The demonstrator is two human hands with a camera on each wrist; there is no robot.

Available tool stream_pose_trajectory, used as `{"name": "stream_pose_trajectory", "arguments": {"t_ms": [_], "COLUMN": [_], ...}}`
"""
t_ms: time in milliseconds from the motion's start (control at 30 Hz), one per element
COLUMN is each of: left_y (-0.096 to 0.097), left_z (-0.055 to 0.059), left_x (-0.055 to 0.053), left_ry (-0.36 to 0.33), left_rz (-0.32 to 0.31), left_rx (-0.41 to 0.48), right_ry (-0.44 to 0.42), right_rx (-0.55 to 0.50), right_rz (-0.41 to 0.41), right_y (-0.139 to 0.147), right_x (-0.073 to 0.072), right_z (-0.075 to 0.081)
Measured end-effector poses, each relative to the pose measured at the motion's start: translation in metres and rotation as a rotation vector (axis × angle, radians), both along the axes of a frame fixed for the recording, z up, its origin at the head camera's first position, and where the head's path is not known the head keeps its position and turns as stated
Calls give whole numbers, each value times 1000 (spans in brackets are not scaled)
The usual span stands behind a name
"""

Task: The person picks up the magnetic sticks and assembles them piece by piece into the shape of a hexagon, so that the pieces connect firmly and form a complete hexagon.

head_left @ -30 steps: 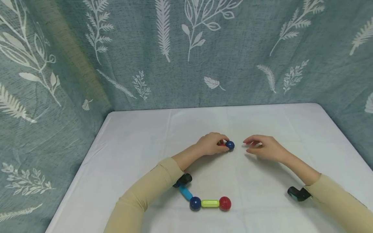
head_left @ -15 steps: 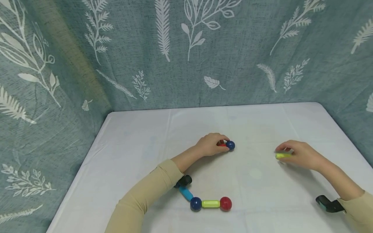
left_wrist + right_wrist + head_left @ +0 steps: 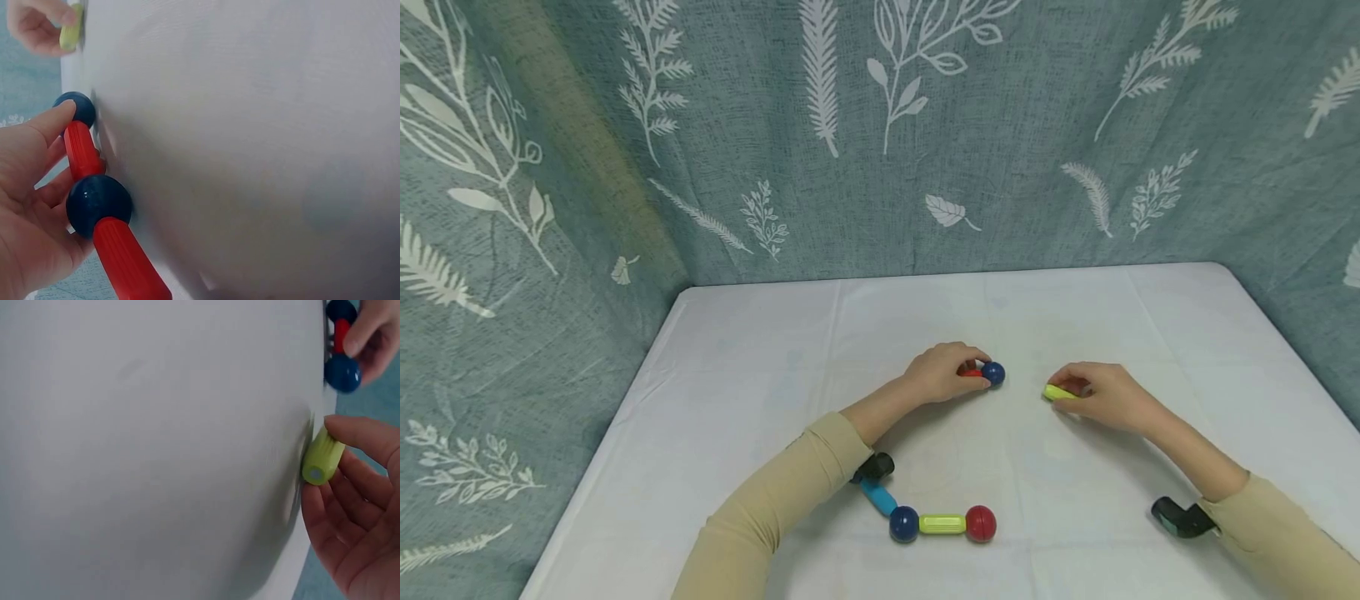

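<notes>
On the white table, my left hand (image 3: pixel 943 372) grips a chain of ribbed red rods and blue balls near its far end. In the left wrist view the thumb lies on the end blue ball (image 3: pixel 75 109), and the fingers are around the red rod (image 3: pixel 81 149) behind it. Nearer the wrist come another blue ball (image 3: pixel 99 205) and a second red rod (image 3: pixel 130 259). My right hand (image 3: pixel 1105 395) pinches a yellow-green building rod (image 3: pixel 323 456) between thumb and fingers. A grey disc shows in the rod's end. The rod is apart from the blue ball, to its right.
Near the front, a light-blue rod (image 3: pixel 877 497), a blue ball (image 3: pixel 904 524), another yellow-green rod (image 3: pixel 942 524) and a red ball (image 3: pixel 981 524) form a joined line. My left forearm and wrist camera (image 3: pixel 876 466) hide its other end. A patterned curtain (image 3: pixel 865 217) hangs behind the table (image 3: pixel 760 333).
My right hand first moved right, where it shows with the yellow-green rod, then came back left carrying it towards the blue ball. The left hand has stayed nearly still.
</notes>
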State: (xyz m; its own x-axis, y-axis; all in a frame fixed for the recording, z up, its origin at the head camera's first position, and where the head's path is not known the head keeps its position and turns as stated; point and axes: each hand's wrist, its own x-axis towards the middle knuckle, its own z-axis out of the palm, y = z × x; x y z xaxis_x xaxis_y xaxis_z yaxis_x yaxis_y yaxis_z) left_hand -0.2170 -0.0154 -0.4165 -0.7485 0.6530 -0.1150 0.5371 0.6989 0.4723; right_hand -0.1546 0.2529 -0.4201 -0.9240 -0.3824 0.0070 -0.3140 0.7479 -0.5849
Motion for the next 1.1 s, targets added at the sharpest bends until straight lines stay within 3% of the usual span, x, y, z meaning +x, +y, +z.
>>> {"name": "stream_pose_trajectory", "arguments": {"t_ms": [467,633,733,833,933,1033,1100], "left_y": [-4,-6,-7,-8,-10,-14,-17], "left_z": [-2,3,11,20,29,32,30], "left_x": [5,14,28,48,71,95,110], "left_ry": [1,-4,45,71,-22,-107,-108], "left_rz": [8,-2,-10,-68,-155,-237,-266], "left_rx": [13,-9,-14,-10,-57,-183,-261], "right_ry": [-72,-61,-21,29,52,55,61], "right_rx": [-109,-96,-102,-101,-85,-67,-62], "right_rz": [-5,20,71,127,159,170,165], "right_y": [-50,-53,-54,-57,-63,-66,-66], "right_x": [-14,-16,-18,-22,-26,-30,-31], "right_z": [-5,-5,-6,-8,-10,-11,-11]}}
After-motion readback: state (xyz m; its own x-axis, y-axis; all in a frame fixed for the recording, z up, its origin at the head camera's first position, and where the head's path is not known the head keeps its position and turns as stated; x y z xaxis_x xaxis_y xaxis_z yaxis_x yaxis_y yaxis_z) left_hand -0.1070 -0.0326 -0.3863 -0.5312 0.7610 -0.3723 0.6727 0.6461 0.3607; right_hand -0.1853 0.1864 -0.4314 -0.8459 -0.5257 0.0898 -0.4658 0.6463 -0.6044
